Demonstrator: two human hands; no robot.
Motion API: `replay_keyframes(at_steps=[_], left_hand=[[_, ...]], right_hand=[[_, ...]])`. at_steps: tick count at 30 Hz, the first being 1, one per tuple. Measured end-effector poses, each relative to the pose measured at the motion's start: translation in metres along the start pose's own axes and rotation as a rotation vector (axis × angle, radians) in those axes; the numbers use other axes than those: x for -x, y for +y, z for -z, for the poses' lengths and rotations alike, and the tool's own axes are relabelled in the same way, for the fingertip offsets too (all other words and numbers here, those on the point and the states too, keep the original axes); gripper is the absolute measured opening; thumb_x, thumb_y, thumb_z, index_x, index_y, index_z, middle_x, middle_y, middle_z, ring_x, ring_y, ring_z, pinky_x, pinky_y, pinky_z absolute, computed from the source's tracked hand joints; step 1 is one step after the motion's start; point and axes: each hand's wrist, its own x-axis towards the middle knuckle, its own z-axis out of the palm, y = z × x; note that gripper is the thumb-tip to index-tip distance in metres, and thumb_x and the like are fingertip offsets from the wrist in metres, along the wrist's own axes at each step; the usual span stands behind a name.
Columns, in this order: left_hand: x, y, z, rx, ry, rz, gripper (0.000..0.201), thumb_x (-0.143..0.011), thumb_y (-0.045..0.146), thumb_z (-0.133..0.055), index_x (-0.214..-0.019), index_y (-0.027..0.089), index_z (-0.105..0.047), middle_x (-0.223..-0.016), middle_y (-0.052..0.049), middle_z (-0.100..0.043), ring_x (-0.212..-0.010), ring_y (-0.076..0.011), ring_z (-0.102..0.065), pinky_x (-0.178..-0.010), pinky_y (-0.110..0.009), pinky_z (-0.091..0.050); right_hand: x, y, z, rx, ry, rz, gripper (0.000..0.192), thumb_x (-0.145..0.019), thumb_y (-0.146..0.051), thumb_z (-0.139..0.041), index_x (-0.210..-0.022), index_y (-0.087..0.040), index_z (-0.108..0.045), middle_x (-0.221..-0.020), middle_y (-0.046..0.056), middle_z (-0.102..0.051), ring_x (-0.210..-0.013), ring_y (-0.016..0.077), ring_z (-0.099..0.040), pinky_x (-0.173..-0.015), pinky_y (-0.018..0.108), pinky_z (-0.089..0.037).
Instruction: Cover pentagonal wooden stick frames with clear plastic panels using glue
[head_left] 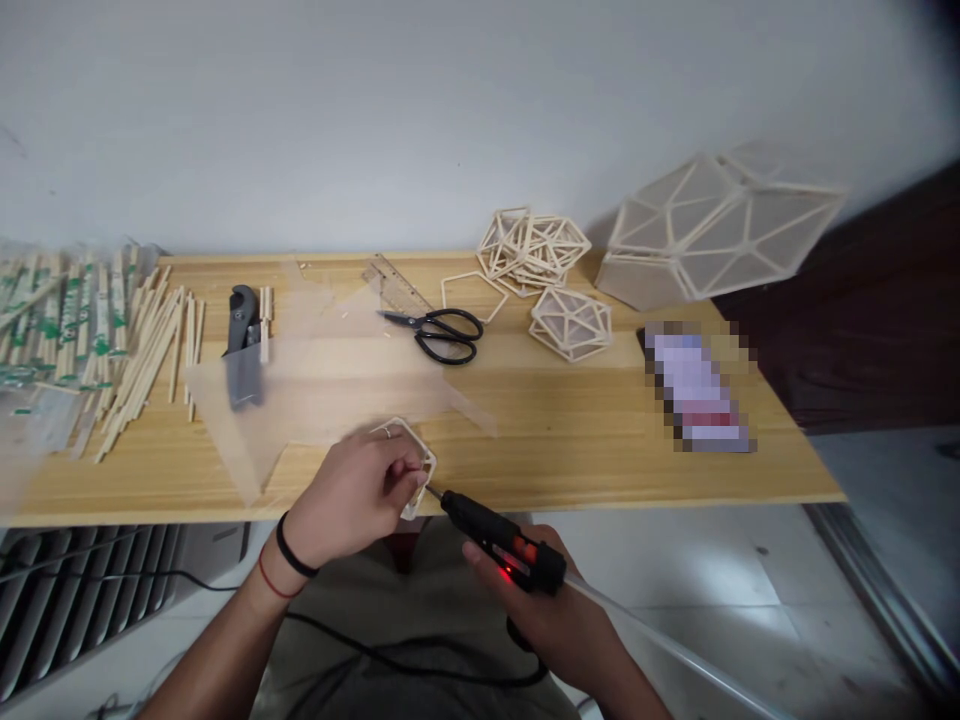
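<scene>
Bare table point(585, 440) lies open right of the hands — scissors point(444, 333) and stick frames point(534, 248) crowd the back.

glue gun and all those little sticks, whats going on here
A person holds a small stick frame in the left hand at the near edge of the wooden table. The right hand holds a black glue gun, its nozzle at the frame. Scissors, loose sticks, finished stick frames and a large faceted shade lie farther back.
</scene>
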Motion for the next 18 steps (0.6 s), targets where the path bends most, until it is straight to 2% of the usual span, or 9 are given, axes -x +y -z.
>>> replay_keyframes(at_steps=[6,11,18], left_hand=[[0.000,-0.001,0.000,-0.003,0.002,0.000,0.019,-0.091,0.011,-0.063,-0.074,0.020,-0.061,-0.076,0.001,-0.063,-0.073,-0.0162,-0.055,-0.069,-0.030,-0.037],[0.000,-0.001,-0.001,0.002,0.005,-0.010,0.020,-0.091,0.012,-0.063,-0.073,0.020,-0.059,-0.078,0.001,-0.063,-0.075,-0.0164,-0.055,-0.070,-0.031,-0.038],[0.000,0.000,-0.001,-0.012,0.000,0.003,0.019,-0.092,0.014,-0.062,-0.074,0.021,-0.059,-0.078,0.001,-0.063,-0.075,-0.0168,-0.056,-0.070,-0.031,-0.038]], right_hand=[[-0.003,-0.005,0.000,0.050,0.035,-0.006,0.032,-0.082,-0.047,-0.065,-0.060,-0.026,-0.053,-0.058,-0.002,-0.057,-0.057,0.0190,-0.058,-0.057,0.029,-0.047],[-0.004,-0.010,0.000,0.044,0.037,0.002,0.032,-0.083,-0.048,-0.061,-0.060,-0.027,-0.055,-0.060,-0.001,-0.061,-0.059,0.0198,-0.058,-0.061,0.029,-0.051],[-0.003,-0.012,-0.002,0.107,0.062,-0.075,0.036,-0.084,-0.051,-0.061,-0.059,-0.027,-0.054,-0.057,-0.002,-0.057,-0.057,0.0205,-0.060,-0.055,0.029,-0.047]])
